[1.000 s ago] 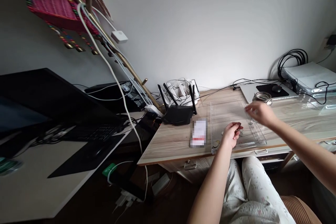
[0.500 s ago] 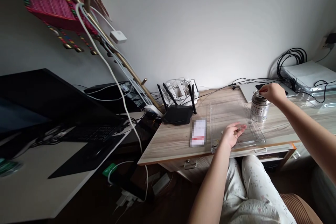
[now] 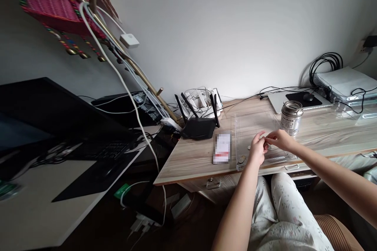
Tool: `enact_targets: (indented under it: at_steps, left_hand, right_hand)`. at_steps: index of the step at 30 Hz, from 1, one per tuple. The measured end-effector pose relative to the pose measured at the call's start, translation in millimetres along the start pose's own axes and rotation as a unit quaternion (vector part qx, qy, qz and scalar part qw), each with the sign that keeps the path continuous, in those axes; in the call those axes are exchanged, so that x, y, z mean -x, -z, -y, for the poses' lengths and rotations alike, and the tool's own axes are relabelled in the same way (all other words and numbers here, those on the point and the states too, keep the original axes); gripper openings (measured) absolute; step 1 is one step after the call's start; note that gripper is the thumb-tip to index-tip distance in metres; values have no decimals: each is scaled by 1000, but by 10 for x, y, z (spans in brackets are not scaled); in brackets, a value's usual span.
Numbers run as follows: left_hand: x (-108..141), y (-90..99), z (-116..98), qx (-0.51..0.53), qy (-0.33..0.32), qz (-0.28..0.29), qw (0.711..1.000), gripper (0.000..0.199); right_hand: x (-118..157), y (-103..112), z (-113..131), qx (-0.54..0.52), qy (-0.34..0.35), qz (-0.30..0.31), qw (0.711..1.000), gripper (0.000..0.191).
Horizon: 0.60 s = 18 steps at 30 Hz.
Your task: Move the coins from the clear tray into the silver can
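Note:
Over the clear plastic tray, my two hands meet. My left hand is curled around what look like small coins, mostly hidden by the fingers. The thumb and fingertips of my right hand pinch together at the left hand's fingers; what is between them is hidden. A few coins lie in the tray's near left corner, and a pale coin lies beside my left hand. Just behind my right hand, the silvery tin stands upright, a dark slot in its lid.
A phone-like object with a blurred screen lies left of the tray. Behind it stand a black router and white cables. At the back right are a laptop, a mouse and coiled black cable. A white cable hangs at left.
My right hand has left the tin's lid and come down left to my left hand. The lid's slot now shows. The drawer at right, open before, now appears closed.

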State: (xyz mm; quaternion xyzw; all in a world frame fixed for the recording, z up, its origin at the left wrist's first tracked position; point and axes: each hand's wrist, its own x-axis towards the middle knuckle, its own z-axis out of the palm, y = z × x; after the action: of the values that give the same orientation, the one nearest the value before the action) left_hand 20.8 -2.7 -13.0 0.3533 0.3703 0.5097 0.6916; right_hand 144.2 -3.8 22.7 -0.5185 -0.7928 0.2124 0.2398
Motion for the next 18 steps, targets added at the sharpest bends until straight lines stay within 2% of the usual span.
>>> enact_targets:
  at_steps: [2, 4, 7, 9, 11, 13, 15, 18]
  left_hand:
    - [-6, -4, -5, 4, 22, -3, 1000, 30]
    - [-15, 0, -14, 12, 60, -1, 998, 28]
    - [-21, 16, -31, 39, 110, -3, 993, 33]
    - [-14, 22, -44, 58, 121, 10, 991, 38]
    - [0, 21, -55, 68, 116, 23, 991, 41]
    - [16, 14, -60, 69, 108, 27, 991, 41]
    - [27, 8, -58, 65, 103, 27, 992, 38]
    - [30, 1, -47, 42, 99, 28, 994, 30]
  right_hand:
    - [-8, -82, -51, -31, -10, -35, 999, 26]
    - [-44, 46, -87, -43, -23, -105, 993, 24]
    - [-134, 527, -123, -9, -30, -243, 969, 25]
    - [-205, 883, -173, 69, -61, -314, 945, 26]
    - [-269, 1142, -258, 157, -113, -306, 932, 24]
    - [-320, 1267, -359, 217, -157, -240, 933, 21]
    - [-357, 1290, -447, 237, -181, -186, 936, 20]
    - [-391, 1275, -504, 232, -206, -172, 935, 20]
